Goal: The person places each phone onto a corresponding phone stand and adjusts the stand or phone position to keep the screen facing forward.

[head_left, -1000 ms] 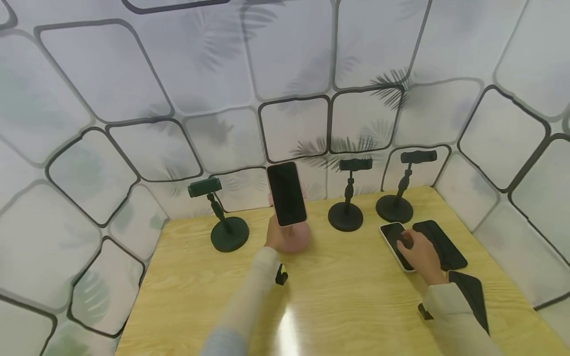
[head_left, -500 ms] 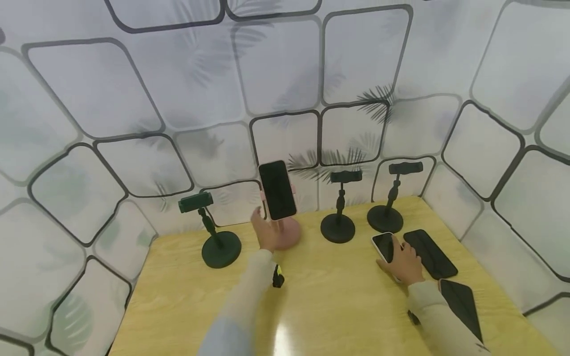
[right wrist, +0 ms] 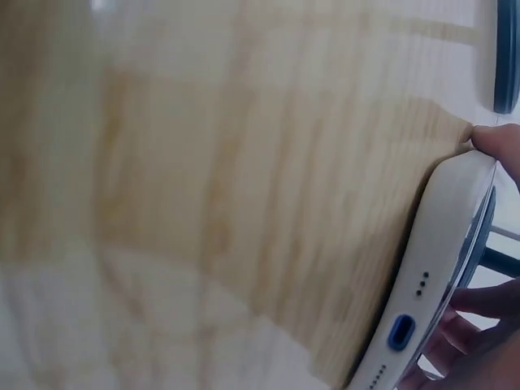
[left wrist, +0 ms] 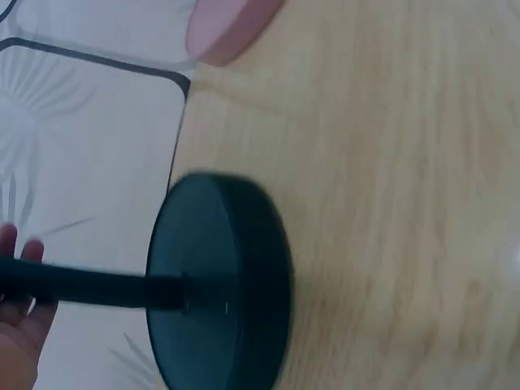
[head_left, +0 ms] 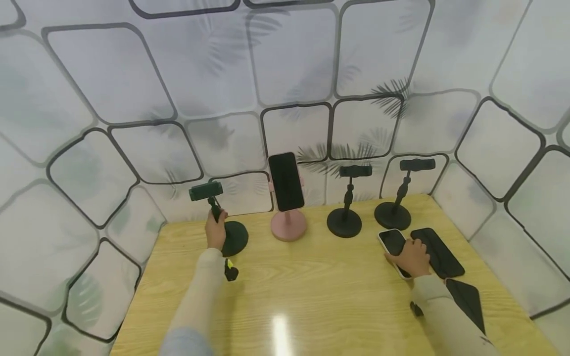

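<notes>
In the head view my left hand [head_left: 215,231] grips the stem of a dark green phone stand [head_left: 234,239] at the left back of the table. Its fingers [left wrist: 31,252] come round the stem in the left wrist view, and the round base [left wrist: 215,284] is near the camera. Over at the right, my right hand [head_left: 411,258] holds a white-edged smartphone [head_left: 393,241] by its sides, screen up. The right wrist view shows the thumb [right wrist: 497,145] at one edge and fingers at the other; whether the phone touches the table cannot be told.
A pink phone stand [head_left: 288,226] carries a smartphone [head_left: 286,181] upright at the middle back. Two black phone stands [head_left: 344,222] [head_left: 393,215] stand to its right. Two dark phones [head_left: 437,252] [head_left: 466,300] lie beside my right hand. A patterned wall [head_left: 222,143] rises behind the table.
My left hand has left the pink stand, moved left and taken hold of the green stand's stem. My right hand has gone from touching the white-edged smartphone's screen to holding its sides.
</notes>
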Tool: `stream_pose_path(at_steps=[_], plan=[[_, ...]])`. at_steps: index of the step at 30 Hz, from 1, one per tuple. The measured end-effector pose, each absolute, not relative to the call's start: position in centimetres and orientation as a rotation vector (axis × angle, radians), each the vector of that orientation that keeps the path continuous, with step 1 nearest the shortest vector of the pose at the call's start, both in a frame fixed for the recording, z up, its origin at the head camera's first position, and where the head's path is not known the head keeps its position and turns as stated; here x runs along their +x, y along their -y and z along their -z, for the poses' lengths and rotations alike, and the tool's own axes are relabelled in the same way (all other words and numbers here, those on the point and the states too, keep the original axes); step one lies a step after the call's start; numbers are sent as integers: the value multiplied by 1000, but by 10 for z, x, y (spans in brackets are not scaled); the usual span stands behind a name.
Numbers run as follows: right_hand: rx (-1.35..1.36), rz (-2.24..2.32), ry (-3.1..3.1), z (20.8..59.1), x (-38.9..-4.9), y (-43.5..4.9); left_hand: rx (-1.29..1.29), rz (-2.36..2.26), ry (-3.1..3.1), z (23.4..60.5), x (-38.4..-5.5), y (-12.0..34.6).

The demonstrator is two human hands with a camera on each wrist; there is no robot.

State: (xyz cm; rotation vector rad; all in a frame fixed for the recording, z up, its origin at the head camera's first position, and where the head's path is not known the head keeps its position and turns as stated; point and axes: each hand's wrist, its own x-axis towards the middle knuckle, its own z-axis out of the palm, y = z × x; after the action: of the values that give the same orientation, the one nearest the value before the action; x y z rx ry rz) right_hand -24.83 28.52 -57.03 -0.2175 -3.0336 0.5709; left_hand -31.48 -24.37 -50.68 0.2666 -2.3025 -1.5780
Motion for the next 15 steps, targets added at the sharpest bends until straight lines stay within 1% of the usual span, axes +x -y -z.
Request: stream_pose_path(at_steps=[3,8,12,15], plan=[[-249,-629,3044,571,-246,-288,167,1484,2425,508,-304,240],[-350,-811,2985,566,-233,-285,-13,1454,2469,510,-273,214],[-359,-934,2830,545,-220,-271,-110,1426,2481,511,-244,190],[-318,-1041,2713,520,-208,-255,-174,1420,2497,510,-224,171]])
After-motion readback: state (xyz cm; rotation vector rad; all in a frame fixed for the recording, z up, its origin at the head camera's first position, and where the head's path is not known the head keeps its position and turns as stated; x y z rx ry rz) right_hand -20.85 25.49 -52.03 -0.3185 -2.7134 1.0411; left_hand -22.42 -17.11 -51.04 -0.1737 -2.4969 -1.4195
